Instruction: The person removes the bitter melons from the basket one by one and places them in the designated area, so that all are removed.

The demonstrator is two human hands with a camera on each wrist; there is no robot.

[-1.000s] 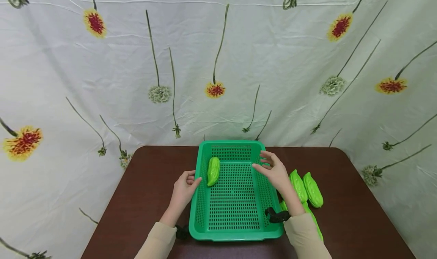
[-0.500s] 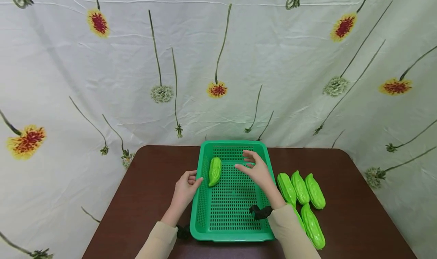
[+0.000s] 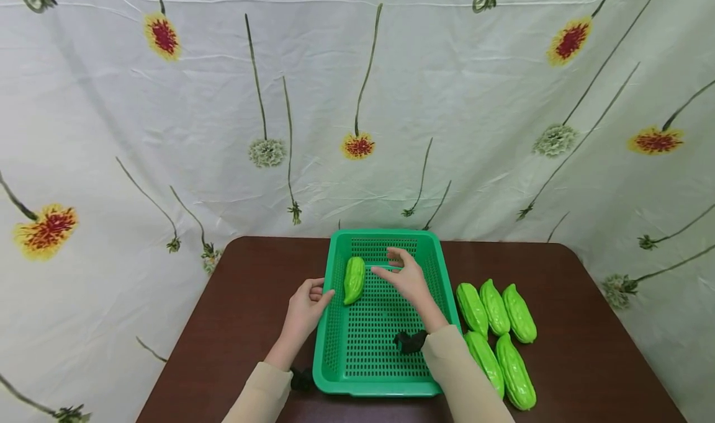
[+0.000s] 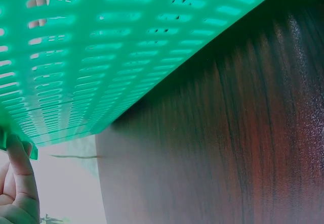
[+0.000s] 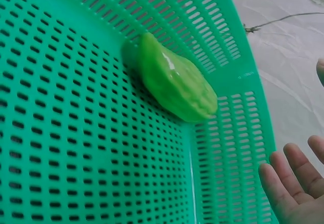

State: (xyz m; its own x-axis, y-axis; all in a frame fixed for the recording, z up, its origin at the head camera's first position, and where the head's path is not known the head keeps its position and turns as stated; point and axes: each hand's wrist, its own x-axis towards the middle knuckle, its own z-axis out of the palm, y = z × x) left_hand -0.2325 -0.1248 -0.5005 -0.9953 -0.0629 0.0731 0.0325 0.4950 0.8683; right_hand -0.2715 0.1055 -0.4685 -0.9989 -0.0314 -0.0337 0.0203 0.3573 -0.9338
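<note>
A green plastic basket (image 3: pixel 385 388) with slotted walls stands on the table. One light-green bitter melon (image 3: pixel 354 280) lies inside it along the left wall; in the right wrist view that bitter melon (image 5: pixel 177 85) leans against the slotted side. My left hand (image 3: pixel 304 308) holds the basket's left rim between thumb and fingers. In the left wrist view its fingers (image 4: pixel 20 168) hook at the rim. Over the basket's inside, right of the melon and apart from it, hovers my right hand (image 3: pixel 409 281), fingers spread and holding nothing.
Several more bitter melons (image 3: pixel 494 308) lie in two rows on the dark brown table (image 3: pixel 581 361), right of the basket. A white cloth with printed flowers (image 3: pixel 313 175) hangs behind the table's far edge.
My right hand has moved left from the basket's right rim to over its inside. The melons on the right have come into fuller view. My left hand stays at the rim.
</note>
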